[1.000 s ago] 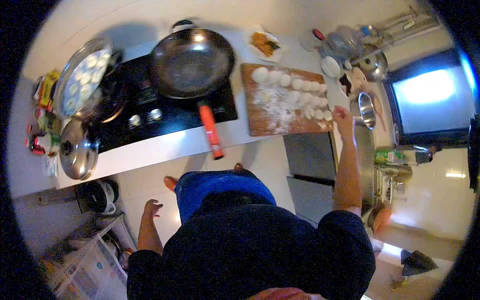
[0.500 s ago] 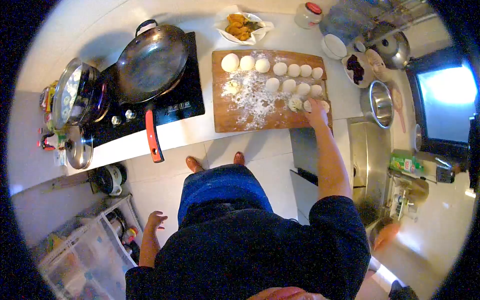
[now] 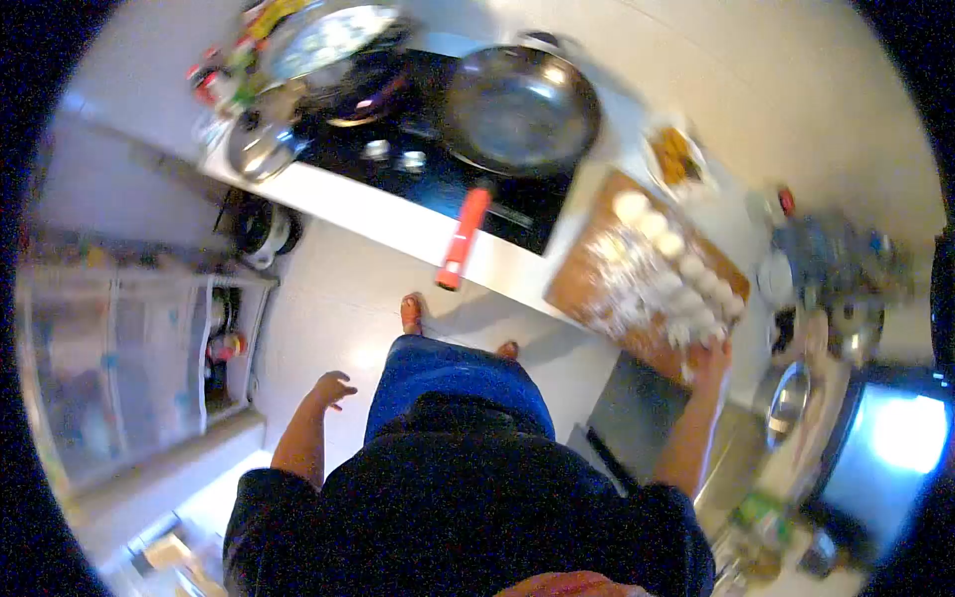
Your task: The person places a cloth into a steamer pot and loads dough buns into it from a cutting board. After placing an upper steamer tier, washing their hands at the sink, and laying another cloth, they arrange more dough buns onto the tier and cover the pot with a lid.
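Note:
On a wooden board (image 3: 642,343) dusted with flour lie several white dough balls (image 3: 669,244) in rows. My right hand (image 3: 708,362) is at the board's near right corner, touching the end of the dough rows; motion blur hides its fingertips and anything between them. My left hand (image 3: 336,390) hangs over the floor to the left of my body, fingers apart, with nothing in it.
Left of the board a dark wok (image 3: 522,109) with a red handle (image 3: 463,239) sits on the black cooktop (image 3: 428,194). Behind the board is a dish of orange food (image 3: 676,159). A metal bowl (image 3: 789,403) and the sink (image 3: 731,453) are at the right.
The view has turned, so the counter now slants down to the right. My right hand stays near the board's right end. My left hand still hangs at my side.

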Demonstrator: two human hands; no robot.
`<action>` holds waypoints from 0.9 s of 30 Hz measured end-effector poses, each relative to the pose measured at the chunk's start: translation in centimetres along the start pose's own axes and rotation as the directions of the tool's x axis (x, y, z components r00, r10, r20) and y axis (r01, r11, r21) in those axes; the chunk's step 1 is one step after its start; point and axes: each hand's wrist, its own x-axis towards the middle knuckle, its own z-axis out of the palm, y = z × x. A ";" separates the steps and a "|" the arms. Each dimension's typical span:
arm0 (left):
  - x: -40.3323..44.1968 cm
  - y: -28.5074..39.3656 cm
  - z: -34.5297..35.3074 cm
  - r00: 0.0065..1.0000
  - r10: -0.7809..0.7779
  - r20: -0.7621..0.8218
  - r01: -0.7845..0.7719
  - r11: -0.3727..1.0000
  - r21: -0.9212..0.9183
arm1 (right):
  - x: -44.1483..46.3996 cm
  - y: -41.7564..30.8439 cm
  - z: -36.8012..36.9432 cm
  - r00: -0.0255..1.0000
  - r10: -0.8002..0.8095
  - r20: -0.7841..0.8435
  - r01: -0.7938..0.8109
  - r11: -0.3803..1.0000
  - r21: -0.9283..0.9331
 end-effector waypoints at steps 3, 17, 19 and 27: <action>1.6 -0.5 -0.7 0.999 -0.033 0.003 0.034 0.998 -0.058 | -1.3 -6.3 8.5 0.970 -0.140 0.201 0.178 0.965 -0.190; 12.7 -7.7 -15.7 0.995 -0.007 0.098 0.030 0.971 -0.236 | -20.4 -8.2 69.6 0.517 -0.014 0.856 0.672 0.625 -0.396; 13.1 -9.4 -18.6 0.996 -0.023 0.083 0.042 0.971 -0.234 | -20.5 -6.0 76.4 0.440 0.033 0.897 0.734 0.562 -0.380; 13.7 -11.2 -22.6 0.982 -0.130 0.134 0.173 0.901 -0.399 | -16.5 2.8 92.7 0.244 0.185 0.952 0.926 0.246 -0.286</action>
